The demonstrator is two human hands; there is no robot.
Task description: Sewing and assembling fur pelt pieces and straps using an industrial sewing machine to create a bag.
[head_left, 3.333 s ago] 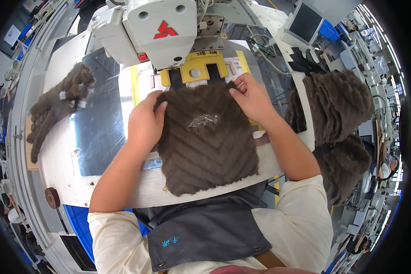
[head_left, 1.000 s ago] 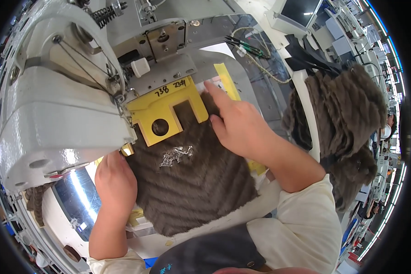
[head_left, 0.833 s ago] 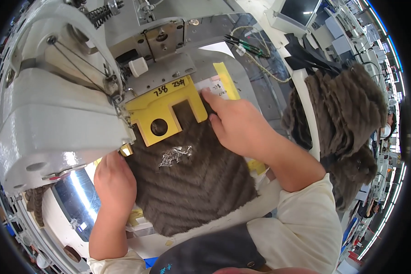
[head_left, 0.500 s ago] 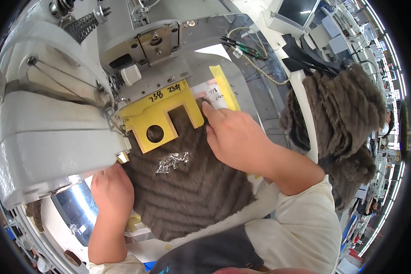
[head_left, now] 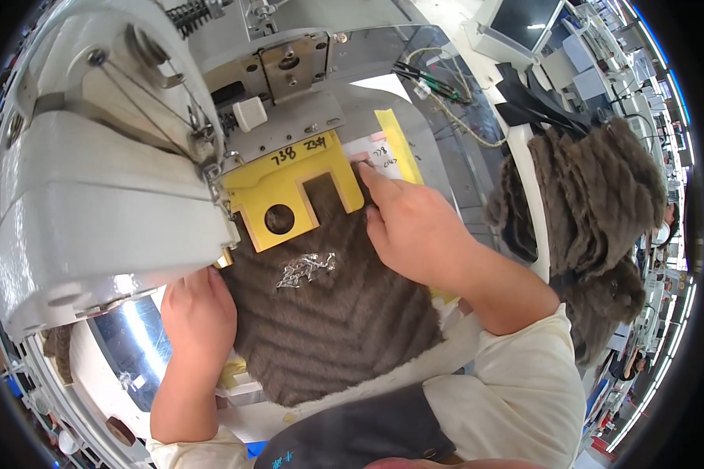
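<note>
- Head view: a person is pressing a brown ribbed fur panel (head_left: 332, 313) flat on the bed of a white industrial sewing machine (head_left: 94, 203), with the panel's top edge tucked under a yellow clamp plate (head_left: 289, 191).
- The left hand (head_left: 199, 313) is lying palm down on the panel's left edge, just below the machine head, fingers together and gripping nothing.
- The right hand (head_left: 414, 230) is spreading flat over the panel's upper right corner, its fingertip touching the plate's right edge; it is clamping nothing either.
- A small silver embroidered motif (head_left: 305, 270) is sitting between the two hands, just below the plate's round hole.
- The panel's lower edge is overhanging the table front, close to the person's body.
- A stack of brown fur pieces (head_left: 602, 203) is crowding the right side, well apart from the hands.
</note>
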